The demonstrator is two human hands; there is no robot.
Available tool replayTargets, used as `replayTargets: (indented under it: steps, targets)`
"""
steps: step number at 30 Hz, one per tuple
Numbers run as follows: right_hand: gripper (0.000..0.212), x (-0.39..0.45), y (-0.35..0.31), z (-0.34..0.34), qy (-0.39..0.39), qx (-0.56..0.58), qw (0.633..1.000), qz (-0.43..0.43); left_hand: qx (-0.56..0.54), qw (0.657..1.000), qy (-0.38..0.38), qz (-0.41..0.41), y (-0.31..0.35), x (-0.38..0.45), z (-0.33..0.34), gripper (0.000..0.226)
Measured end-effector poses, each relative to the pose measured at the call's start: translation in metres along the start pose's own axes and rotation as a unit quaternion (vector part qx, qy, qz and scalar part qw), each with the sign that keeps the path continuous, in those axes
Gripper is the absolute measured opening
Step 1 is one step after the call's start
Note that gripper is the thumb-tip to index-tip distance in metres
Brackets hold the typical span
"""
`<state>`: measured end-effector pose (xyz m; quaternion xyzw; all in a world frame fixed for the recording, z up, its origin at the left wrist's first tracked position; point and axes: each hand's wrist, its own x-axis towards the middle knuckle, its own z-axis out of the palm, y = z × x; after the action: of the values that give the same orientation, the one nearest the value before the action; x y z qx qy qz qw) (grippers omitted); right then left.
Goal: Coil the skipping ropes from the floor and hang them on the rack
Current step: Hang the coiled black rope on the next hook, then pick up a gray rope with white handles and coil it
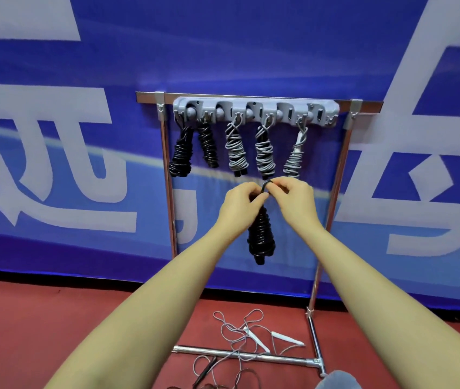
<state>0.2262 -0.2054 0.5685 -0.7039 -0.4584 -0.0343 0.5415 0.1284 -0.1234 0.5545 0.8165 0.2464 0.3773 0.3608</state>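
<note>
— Forearms fill the bottom of the view, both reaching up. What are the hands doing?

— Both pinch the same small loop at the top of the black coiled rope (261,237). The left hand (241,200) has its fingers curled round the neck of the bundle; the right hand (293,196) nips the loop from the other side. The two hands are almost touching.

— And the bundle itself?

— It hangs straight down from the fingers, long axis upright, clear of the floor, in front of the rack (254,112).

— Where is a hook for it?

— Above the hands. Five coils already hang along the grey hook bar. The nearest free hook I can make out is at the bar's right end (321,115), up and to the right of the loop, so the right hand seems the better placed to lift it over. I judge the loop must be held open and raised past the grey coil (294,160) just above the knuckles.

— Anything left afterwards?

— Yes: a grey rope with white handles (251,332) lies loose on the red floor (54,318), tangled across the rack's foot.
</note>
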Motion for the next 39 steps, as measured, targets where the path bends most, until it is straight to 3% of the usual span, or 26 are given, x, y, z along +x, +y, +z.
replayTargets:
  steps: [8, 11, 17, 20, 23, 30, 36, 39]
  targets:
    - [0.013, 0.049, 0.007, -0.058, 0.077, 0.056, 0.995, 0.032, -0.092, 0.996, -0.012, 0.016, 0.061, 0.05, 0.032, 0.013]
    - [0.013, 0.075, 0.015, -0.076, 0.079, 0.124, 0.988, 0.048, -0.123, 0.992, -0.013, 0.018, 0.079, 0.075, 0.05, 0.013]
    - [0.015, 0.123, 0.039, -0.101, 0.101, 0.136, 0.985, 0.046, -0.173, 0.985, 0.019, -0.008, 0.094, 0.131, 0.088, 0.011]
    - [0.012, 0.151, 0.049, -0.105, 0.152, 0.13, 0.978, 0.055, -0.141, 0.989, 0.043, 0.0, 0.103, 0.16, 0.103, 0.008]
    - [0.022, 0.175, 0.058, -0.102, 0.192, 0.109, 0.974, 0.057, -0.09, 0.993, 0.071, -0.019, 0.105, 0.186, 0.115, 0.011]
    - [0.026, 0.203, 0.083, -0.089, 0.215, 0.101, 0.968, 0.083, -0.043, 0.994, 0.089, -0.057, 0.099, 0.211, 0.133, 0.017]
    - [0.014, 0.192, 0.093, -0.08, 0.196, 0.083, 0.974, 0.082, 0.055, 0.996, 0.06, 0.022, 0.087, 0.198, 0.133, 0.021]
    - [0.013, 0.18, 0.088, -0.074, 0.19, 0.061, 0.977, 0.081, 0.043, 0.996, 0.061, 0.052, 0.082, 0.184, 0.125, 0.031]
